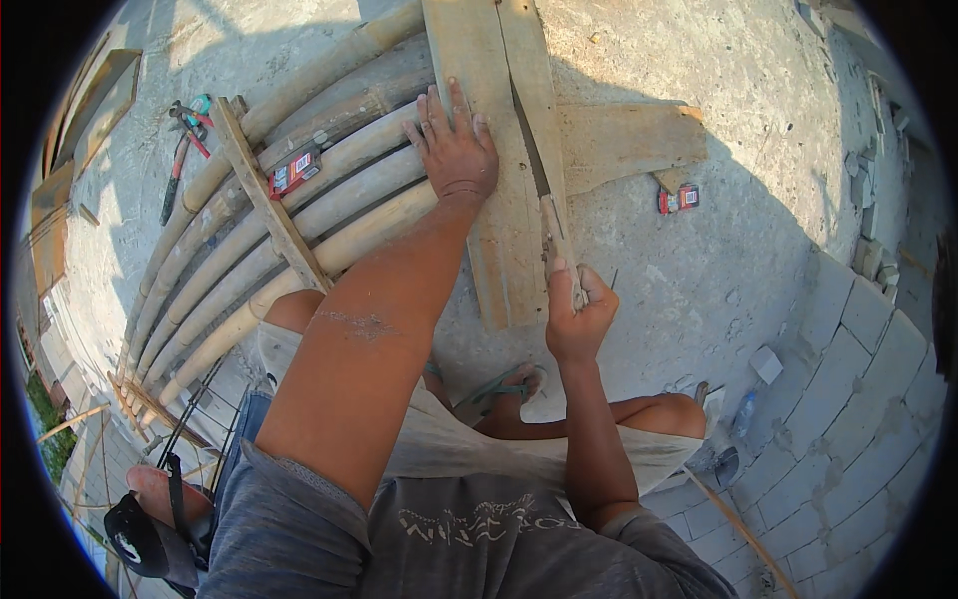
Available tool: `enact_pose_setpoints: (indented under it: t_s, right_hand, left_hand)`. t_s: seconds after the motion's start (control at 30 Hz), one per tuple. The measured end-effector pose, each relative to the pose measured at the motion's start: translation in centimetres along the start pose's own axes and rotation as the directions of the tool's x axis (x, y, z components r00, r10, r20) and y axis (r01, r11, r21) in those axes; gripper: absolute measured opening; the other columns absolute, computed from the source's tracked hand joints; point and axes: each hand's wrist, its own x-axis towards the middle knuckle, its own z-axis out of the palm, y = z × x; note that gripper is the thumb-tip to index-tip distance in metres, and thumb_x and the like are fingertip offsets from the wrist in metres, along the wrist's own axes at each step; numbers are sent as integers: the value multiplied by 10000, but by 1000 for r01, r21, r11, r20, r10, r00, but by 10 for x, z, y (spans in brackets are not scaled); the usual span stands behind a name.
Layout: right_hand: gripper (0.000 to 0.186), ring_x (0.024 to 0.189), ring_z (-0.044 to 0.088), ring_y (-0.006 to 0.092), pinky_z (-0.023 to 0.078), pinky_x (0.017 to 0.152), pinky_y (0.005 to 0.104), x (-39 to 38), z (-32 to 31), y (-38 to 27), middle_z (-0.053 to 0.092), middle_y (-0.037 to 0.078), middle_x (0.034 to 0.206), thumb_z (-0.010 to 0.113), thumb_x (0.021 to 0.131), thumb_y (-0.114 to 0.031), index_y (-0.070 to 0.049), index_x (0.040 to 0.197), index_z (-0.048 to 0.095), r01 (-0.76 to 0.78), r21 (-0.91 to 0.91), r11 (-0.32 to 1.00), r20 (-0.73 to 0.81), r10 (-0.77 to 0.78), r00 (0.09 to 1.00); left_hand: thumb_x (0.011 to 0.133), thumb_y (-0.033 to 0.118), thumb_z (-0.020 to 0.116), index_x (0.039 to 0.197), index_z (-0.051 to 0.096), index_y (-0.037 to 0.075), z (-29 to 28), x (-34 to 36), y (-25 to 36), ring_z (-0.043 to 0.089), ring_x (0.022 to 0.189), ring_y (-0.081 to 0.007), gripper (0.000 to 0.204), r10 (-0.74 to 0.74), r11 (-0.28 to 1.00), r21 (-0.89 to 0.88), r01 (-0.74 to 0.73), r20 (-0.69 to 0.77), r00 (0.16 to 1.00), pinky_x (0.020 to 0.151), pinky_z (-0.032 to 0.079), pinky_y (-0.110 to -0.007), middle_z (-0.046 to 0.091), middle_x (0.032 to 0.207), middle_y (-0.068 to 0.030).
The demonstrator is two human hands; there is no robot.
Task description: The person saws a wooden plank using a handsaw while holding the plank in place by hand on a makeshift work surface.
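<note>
The left hand (455, 150) is pressing flat, fingers spread, on a pale weathered wooden plank (499, 230); the right hand (579, 317) is gripping a long wooden-handled blade (544, 190) against it.

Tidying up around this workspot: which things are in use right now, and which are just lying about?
In use: left hand pressing the plank; right hand gripping the knife.

Lying about: pliers, red packet on the bamboo poles, small red box, plastic bottle.
</note>
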Motion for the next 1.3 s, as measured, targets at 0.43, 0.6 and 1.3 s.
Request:
enact_pose_setpoints:
  t_s: [0.43,0.6,1.3]
  right_hand:
    - [363,581,421,37,331,482,285,-17,-17,5,473,12,553,685,928,-73,-1,640,477,-7,-24,1000,31,7,999]
    - [396,575,389,53,312,475,313,57,29,22,441,21,548,688,944,-119,5,638,469,57,-21,998,4,-57,998]
    - [397,589,368,71,320,495,327,-36,-21,12,394,10,547,682,963,-155,2,667,468,-36,-41,999,33,37,999]
  left_hand:
    - [1056,346,434,1649,241,152,-1,-2,8,200,1552,-392,652,-9,1000,-25,10,46,999,1249,55,-630,294,1633,-223]
    - [1052,337,453,1637,255,116,2,4,17,257,1504,-437,656,33,999,-4,-33,-1,999,1207,144,-664,327,1599,-248]
    - [1055,338,442,1636,263,121,-2,-2,4,237,1519,-429,646,18,1000,2,-18,1,1000,1200,129,-690,327,1610,-234]
